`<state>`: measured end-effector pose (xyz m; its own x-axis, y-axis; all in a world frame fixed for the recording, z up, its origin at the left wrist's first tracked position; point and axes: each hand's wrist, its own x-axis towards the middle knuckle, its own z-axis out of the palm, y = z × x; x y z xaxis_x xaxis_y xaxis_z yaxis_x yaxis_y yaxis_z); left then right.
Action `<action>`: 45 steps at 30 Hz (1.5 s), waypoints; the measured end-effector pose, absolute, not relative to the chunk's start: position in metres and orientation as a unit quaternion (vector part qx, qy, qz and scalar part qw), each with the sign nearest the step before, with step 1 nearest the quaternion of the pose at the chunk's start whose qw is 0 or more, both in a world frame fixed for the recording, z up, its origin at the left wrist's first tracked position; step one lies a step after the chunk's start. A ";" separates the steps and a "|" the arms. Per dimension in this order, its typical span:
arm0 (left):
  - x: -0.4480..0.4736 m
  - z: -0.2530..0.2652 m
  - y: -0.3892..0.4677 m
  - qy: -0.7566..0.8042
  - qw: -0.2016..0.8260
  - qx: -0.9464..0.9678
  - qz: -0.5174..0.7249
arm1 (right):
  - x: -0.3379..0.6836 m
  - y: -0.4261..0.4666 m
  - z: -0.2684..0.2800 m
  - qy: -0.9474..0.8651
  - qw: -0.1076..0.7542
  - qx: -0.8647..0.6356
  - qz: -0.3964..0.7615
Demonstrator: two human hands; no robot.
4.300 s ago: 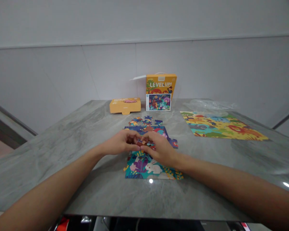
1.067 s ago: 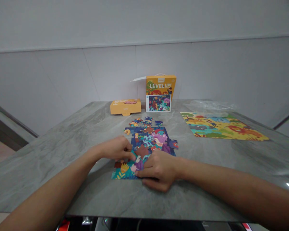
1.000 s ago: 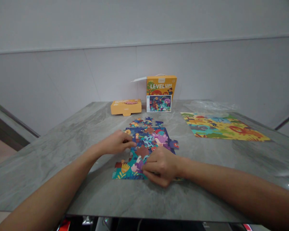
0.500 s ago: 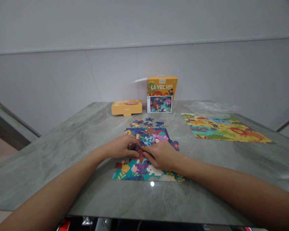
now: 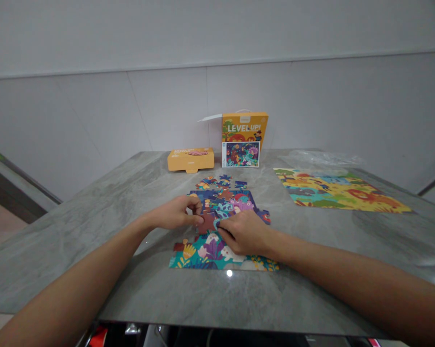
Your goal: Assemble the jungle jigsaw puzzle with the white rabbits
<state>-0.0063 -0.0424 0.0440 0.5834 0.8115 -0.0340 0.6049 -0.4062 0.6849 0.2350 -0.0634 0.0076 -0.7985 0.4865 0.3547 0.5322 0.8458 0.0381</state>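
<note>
Puzzle [image 5: 213, 248] lies partly joined on the surface [image 5: 188, 296], with loose pieces [image 5: 224, 178] left at its twelve o'clock. Left hand [image 5: 176, 212], at nine, touches a brown piece [image 5: 208, 223]; right hand [image 5: 244, 232] curls at three. Whether either grip holds anything, I cannot tell.

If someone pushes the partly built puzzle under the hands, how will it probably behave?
Probably the puzzle would slide, since it lies on the smooth-looking table. It may bend or separate along the seams, being made from interlocking pieces. It is likely light, because its edges seem thin.
</note>
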 end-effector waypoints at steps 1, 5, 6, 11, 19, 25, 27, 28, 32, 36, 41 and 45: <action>-0.007 0.044 -0.041 0.431 0.340 0.820 0.163 | 0.236 -0.063 0.007 -0.947 0.177 -0.259 -0.067; -0.007 0.041 -0.039 0.429 0.379 0.798 0.189 | 0.240 -0.057 0.005 -0.918 0.275 -0.276 -0.077; -0.005 0.039 -0.039 0.424 0.393 0.793 0.192 | 0.242 -0.054 0.005 -0.902 0.311 -0.289 -0.082; 0.013 0.026 -0.047 0.397 0.435 0.787 0.186 | 0.251 -0.042 0.010 -0.890 0.365 -0.266 -0.068; -0.001 0.017 -0.026 0.504 0.130 0.816 0.252 | 0.250 -0.037 0.005 -0.939 0.279 -0.199 0.005; -0.018 -0.006 0.011 0.535 -0.005 0.822 0.195 | 0.252 -0.027 0.000 -0.918 0.325 -0.225 -0.006; -0.018 -0.011 0.015 0.543 0.013 0.826 0.147 | 0.252 -0.026 0.000 -0.912 0.336 -0.234 -0.007; -0.017 -0.012 0.016 0.542 0.019 0.830 0.130 | 0.252 -0.026 0.000 -0.911 0.338 -0.235 -0.006; -0.018 -0.008 0.013 0.551 0.008 0.828 0.105 | 0.250 -0.027 0.000 -0.912 0.335 -0.238 -0.001; -0.022 0.002 0.010 0.625 -0.034 0.777 0.066 | 0.250 -0.027 0.000 -0.915 0.336 -0.225 -0.008; -0.036 0.004 0.016 0.664 -0.092 0.741 0.030 | 0.252 -0.028 0.003 -0.936 0.318 -0.152 0.006; -0.044 0.003 0.022 0.680 -0.114 0.724 0.011 | 0.254 -0.030 0.008 -0.965 0.246 -0.088 0.037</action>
